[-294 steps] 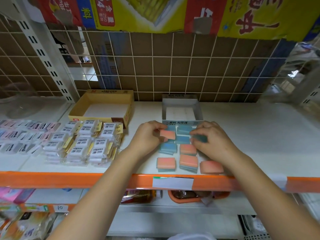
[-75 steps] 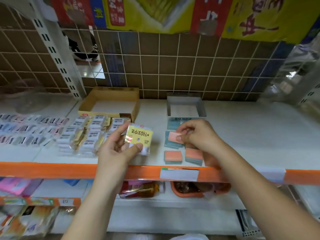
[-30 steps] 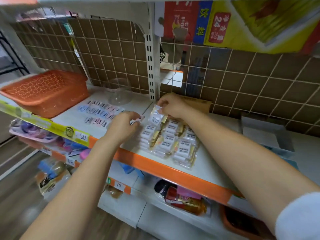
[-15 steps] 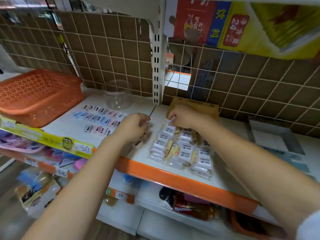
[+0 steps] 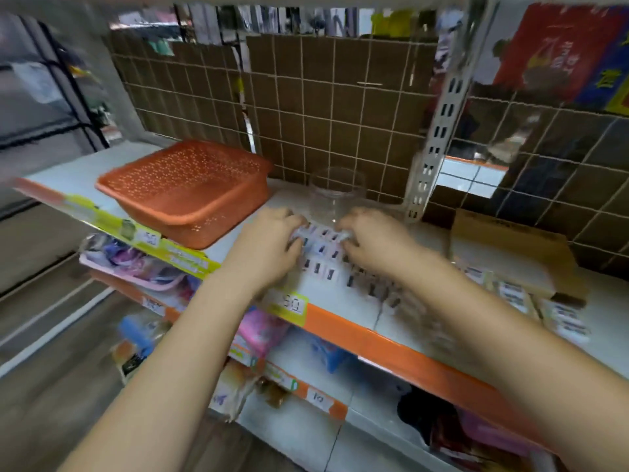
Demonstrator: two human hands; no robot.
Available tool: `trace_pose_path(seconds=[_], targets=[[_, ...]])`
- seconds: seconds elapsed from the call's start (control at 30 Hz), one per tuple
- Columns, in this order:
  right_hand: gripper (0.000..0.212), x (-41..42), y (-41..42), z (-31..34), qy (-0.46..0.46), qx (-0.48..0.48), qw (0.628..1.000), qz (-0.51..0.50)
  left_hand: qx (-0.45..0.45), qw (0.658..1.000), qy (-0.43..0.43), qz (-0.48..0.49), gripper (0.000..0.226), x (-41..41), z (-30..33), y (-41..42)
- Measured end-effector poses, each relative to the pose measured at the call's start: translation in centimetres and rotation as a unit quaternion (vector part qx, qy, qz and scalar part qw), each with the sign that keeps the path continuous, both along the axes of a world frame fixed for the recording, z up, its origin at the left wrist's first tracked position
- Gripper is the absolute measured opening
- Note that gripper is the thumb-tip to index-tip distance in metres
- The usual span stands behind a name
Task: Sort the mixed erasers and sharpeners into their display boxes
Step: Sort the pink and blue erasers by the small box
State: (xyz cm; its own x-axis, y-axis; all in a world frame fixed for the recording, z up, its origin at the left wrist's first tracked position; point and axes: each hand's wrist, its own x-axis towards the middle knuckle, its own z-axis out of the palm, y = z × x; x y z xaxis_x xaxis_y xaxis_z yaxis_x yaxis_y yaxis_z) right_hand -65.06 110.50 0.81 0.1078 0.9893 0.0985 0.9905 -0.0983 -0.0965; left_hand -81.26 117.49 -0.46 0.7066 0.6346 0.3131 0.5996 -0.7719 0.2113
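A white shop shelf (image 5: 343,301) with an orange front edge runs before a brown tiled wall (image 5: 323,107); the picture is blurred by motion. On the shelf's left stands one orange perforated basket (image 5: 190,185), and at the far side, just beyond the hands, one clear plastic jar (image 5: 335,195). To the right lies one open cardboard box (image 5: 510,247), with wrapped eraser packs (image 5: 517,294) near its front; their count is lost in blur. A yellow price tag (image 5: 289,306) sits on the shelf edge.

The small sharpeners (image 5: 321,248) lie flat in rows on the shelf between the two hands, nine or so showing, with more under the right forearm. The left hand (image 5: 269,247) rests at their left edge, its fingers curled onto the nearest pieces; the right hand (image 5: 377,240) does likewise at the right edge. Whether either hand actually pinches a sharpener cannot be told.
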Motion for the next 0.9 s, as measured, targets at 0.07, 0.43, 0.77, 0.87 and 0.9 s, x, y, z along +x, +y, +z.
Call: trace_pose_path(seconds=[0.07, 0.43, 0.77, 0.87, 0.9], targets=[[0.034, -2.1, 2.1, -0.1, -0.008, -0.001, 1.0, 0.029, 0.012, 1.0, -0.008, 0.014, 0.053, -2.6, 0.0, 1.1], [0.037, -9.8, 14.2, 1.3, 0.026, 0.083, 0.988, 0.126, 0.012, 0.988, -0.017, 0.152, 0.054, -13.7, 0.9, 10.2], [0.029, -10.6, 24.4, 0.6, 0.064, -0.013, 0.993, 0.102, -0.056, 0.993, 0.023, 0.103, 0.036, -15.3, 0.3, 23.7], [0.026, -10.1, 26.8, -0.1, 0.026, -0.055, 0.994, 0.094, -0.102, 0.989, 0.067, 0.085, 0.036, -14.6, -0.2, 26.6], [0.028, -10.3, 27.3, -0.2, 0.009, -0.073, 0.994, 0.084, -0.119, 0.986, 0.086, 0.073, 0.035, -14.2, -0.4, 27.5]])
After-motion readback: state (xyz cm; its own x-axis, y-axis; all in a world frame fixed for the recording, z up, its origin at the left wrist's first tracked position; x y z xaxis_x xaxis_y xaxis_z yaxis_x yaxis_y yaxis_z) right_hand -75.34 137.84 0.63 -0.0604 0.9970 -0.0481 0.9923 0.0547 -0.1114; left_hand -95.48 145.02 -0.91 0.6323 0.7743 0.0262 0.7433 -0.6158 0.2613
